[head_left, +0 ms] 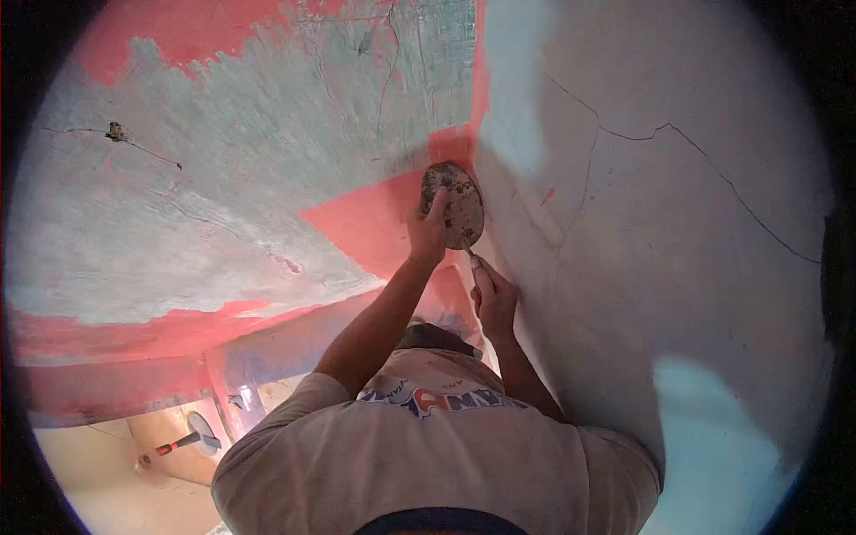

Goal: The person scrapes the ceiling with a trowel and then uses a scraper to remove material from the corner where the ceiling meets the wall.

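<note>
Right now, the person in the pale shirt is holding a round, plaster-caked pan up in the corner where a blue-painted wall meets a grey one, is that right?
Not quite: the head view shows the painted wall is pink-red, not blue. Otherwise yes: the person in the pale shirt holds the round, plaster-caked pan in the corner beside the grey wall.

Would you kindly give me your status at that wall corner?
Left hand gripping crusted round plate. Right hand holding small tool at corner. Cracked wall alongside.
</note>
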Demonstrator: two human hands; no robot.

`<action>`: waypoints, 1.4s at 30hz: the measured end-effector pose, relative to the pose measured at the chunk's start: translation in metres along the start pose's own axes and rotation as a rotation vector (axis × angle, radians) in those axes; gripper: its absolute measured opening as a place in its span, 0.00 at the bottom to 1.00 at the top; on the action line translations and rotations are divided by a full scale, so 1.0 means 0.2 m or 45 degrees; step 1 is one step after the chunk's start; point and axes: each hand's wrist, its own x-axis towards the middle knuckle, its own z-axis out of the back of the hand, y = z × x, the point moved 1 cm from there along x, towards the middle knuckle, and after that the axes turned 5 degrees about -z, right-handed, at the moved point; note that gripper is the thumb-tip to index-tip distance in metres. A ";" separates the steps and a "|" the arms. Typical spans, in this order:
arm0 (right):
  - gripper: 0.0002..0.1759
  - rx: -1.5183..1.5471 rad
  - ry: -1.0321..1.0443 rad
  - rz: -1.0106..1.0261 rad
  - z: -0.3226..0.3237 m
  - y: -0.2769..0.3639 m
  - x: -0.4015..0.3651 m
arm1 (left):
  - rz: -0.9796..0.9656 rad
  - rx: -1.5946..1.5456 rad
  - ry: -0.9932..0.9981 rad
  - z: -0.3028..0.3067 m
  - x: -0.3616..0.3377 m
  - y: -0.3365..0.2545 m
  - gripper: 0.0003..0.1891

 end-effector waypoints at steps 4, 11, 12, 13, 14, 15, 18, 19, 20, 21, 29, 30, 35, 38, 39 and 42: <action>0.21 -0.049 -0.009 0.080 0.01 -0.04 0.02 | -0.022 -0.016 -0.030 -0.01 -0.01 -0.03 0.15; 0.21 -0.104 0.013 0.154 0.01 0.01 0.05 | -0.019 0.016 0.058 -0.07 0.02 -0.16 0.16; 0.21 -0.150 0.008 0.173 0.02 0.00 0.05 | -0.034 -0.035 0.041 -0.08 0.01 -0.15 0.16; 0.21 -0.196 0.006 0.194 0.03 -0.01 0.05 | -0.051 -0.086 0.024 -0.09 0.00 -0.15 0.16; 0.21 -0.167 -0.013 0.131 0.02 -0.03 0.05 | -0.052 -0.017 0.006 -0.06 0.00 -0.11 0.16; 0.21 -0.139 -0.027 0.069 0.02 -0.06 0.03 | -0.056 0.051 -0.016 0.00 0.00 -0.01 0.16; 0.20 -0.096 -0.016 0.082 -0.03 0.01 0.01 | -0.097 0.059 0.015 0.00 0.01 -0.06 0.16; 0.20 -0.073 -0.008 0.120 -0.04 0.01 0.04 | -0.070 0.042 0.049 -0.03 0.02 -0.14 0.16; 0.20 -0.047 0.005 0.162 -0.03 0.01 0.05 | -0.051 0.024 0.082 -0.05 0.02 -0.18 0.15; 0.20 -0.065 0.002 0.138 -0.02 0.01 0.05 | -0.050 0.026 0.075 -0.05 0.04 -0.16 0.16; 0.20 -0.064 -0.032 0.088 -0.01 -0.05 0.01 | 0.022 0.065 -0.013 0.01 -0.02 -0.05 0.16; 0.19 -0.080 -0.030 0.103 -0.01 -0.04 0.02 | 0.014 0.045 -0.011 0.01 -0.01 -0.03 0.17; 0.19 -0.127 -0.045 0.048 0.04 -0.12 0.02 | -0.053 0.233 0.004 0.08 0.00 0.01 0.19; 0.20 -0.030 -0.002 0.130 -0.03 0.03 0.00 | 0.013 0.155 0.039 0.05 -0.01 -0.06 0.20; 0.20 -0.094 -0.005 0.150 -0.01 0.01 0.02 | 0.044 0.080 0.065 0.03 0.01 -0.08 0.20; 0.19 -0.157 -0.027 0.129 0.01 -0.08 0.02 | -0.070 0.119 -0.006 0.03 -0.05 -0.05 0.19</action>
